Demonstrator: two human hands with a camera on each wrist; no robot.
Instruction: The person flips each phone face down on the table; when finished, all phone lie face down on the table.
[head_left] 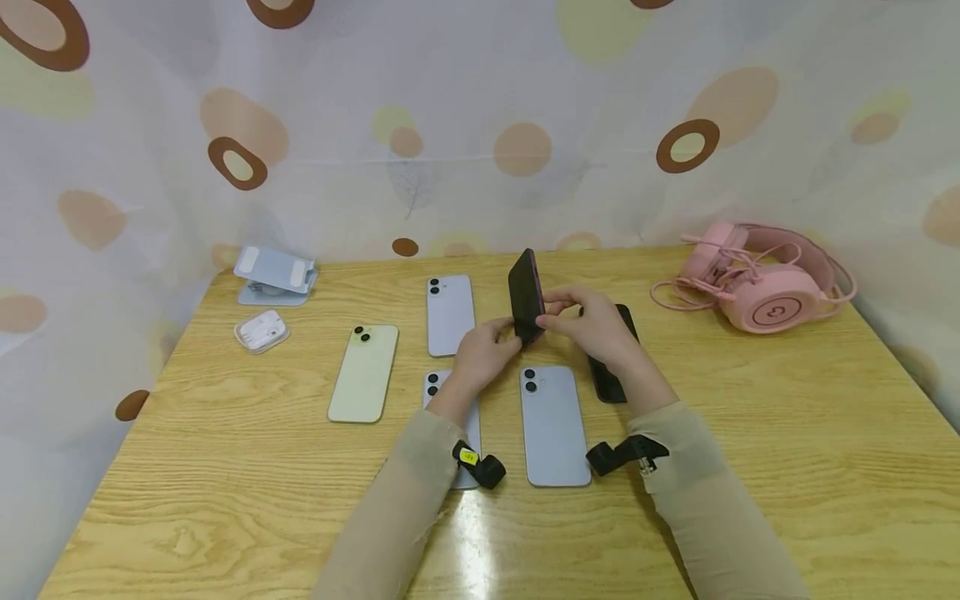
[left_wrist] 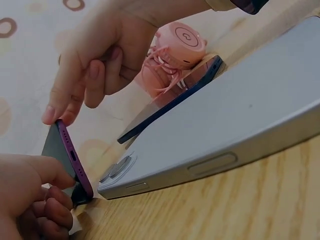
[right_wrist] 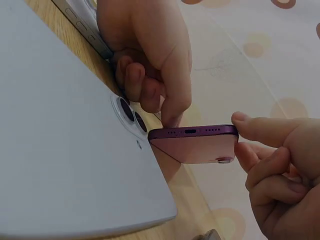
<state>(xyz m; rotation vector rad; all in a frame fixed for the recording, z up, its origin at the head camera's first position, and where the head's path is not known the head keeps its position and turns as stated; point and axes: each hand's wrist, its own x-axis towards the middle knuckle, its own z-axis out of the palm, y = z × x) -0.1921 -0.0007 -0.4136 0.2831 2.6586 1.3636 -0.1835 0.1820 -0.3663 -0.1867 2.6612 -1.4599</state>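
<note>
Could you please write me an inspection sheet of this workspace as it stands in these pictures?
Surface: wooden table, glossy, with glare near the front edge.
Job's things: pink phone held on edge above the table, charging port visible in the right wrist view.
Clutter: three blue phones and a green phone lying face down; a dark phone lying partly under the right hand; earbud case; folding stand.
Grips: left hand and right hand each pinch the pink phone at its edges.
Cables: pink headset with its cord looped beside it.
Surroundings: spotted curtain behind and at both sides.
</note>
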